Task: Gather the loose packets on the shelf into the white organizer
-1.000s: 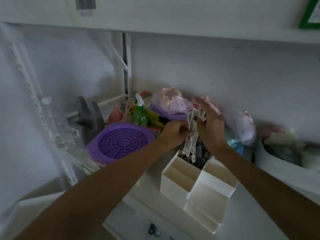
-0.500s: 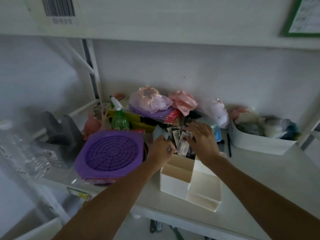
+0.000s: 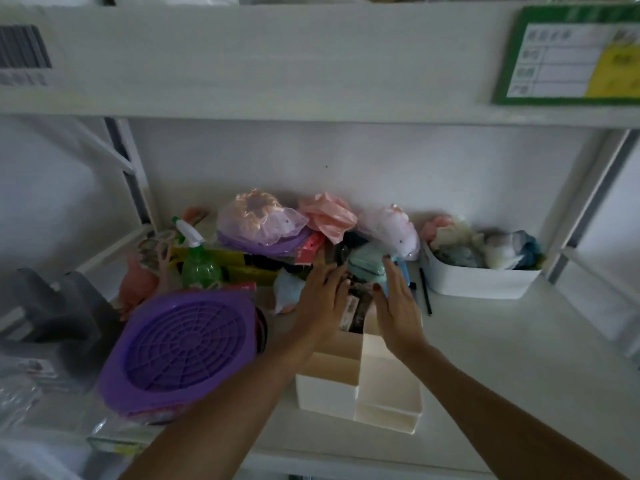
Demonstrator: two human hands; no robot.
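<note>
The white organizer (image 3: 349, 386) stands on the shelf in the middle, with several compartments. Dark and white printed packets (image 3: 356, 308) stand in its far compartment. My left hand (image 3: 325, 299) is flat with fingers stretched out, just left of the packets. My right hand (image 3: 396, 303) is flat too, palm facing left, just right of them. Both hands flank the packets and hold nothing. A teal pouch (image 3: 367, 268) lies just behind the fingertips.
A purple round lid (image 3: 183, 348) sits left of the organizer, a green spray bottle (image 3: 199, 261) behind it. Pink and lilac bagged items (image 3: 263, 220) pile at the back. A white bin (image 3: 481, 282) of cloth stands right, a black pen (image 3: 425, 289) beside it.
Both hands let go of the packets, which now stand in the organizer's far compartment. The fingers have spread flat on either side of them. The camera has tilted up.
</note>
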